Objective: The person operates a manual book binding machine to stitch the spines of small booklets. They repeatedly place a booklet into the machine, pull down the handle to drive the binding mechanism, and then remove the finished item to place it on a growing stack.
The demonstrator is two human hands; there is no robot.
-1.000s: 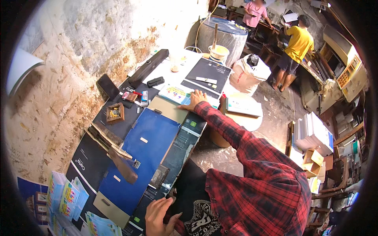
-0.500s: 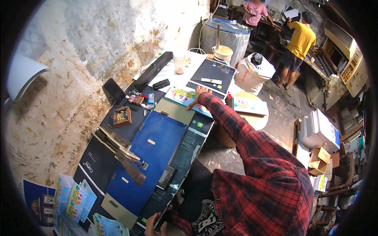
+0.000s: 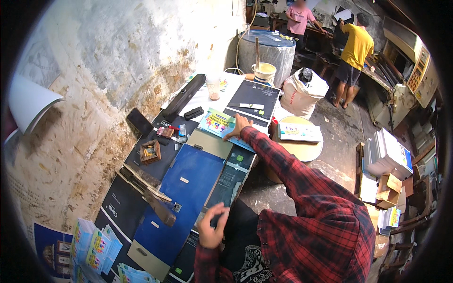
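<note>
The person's left hand [image 3: 212, 228], low by the bottom edge half a second ago and mostly cut off there, is now raised beside the near edge of the worktable [image 3: 231, 181], its thumb and fingers curved toward each other. Its red-and-black plaid cuff [image 3: 206, 259] has come into sight below the wrist. The view has shifted too: compared with a second ago, the small wooden box [image 3: 151, 152] and the curled white sheet [image 3: 40, 104] at far left appear lower and further right
</note>
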